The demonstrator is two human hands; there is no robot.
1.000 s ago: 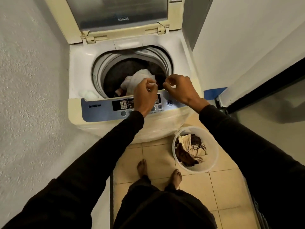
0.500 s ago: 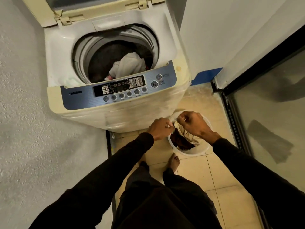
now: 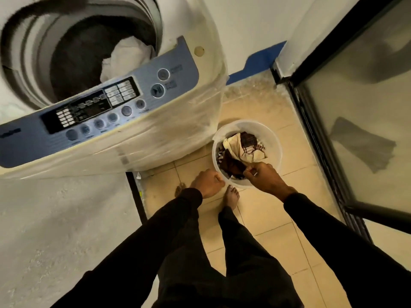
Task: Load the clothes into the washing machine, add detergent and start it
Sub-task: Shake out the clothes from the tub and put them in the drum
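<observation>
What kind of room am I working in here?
Probably a small home laundry corner: a top-loading washing machine with its drum open, a white bucket of clothes on the tiled floor, and a glass door beside it.

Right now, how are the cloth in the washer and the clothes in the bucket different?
The cloth in the washer is plain white; the clothes in the bucket are cream and dark brown. Nobody touches the washer cloth, while the right hand grips a dark piece in the bucket. Both lie crumpled.
</observation>
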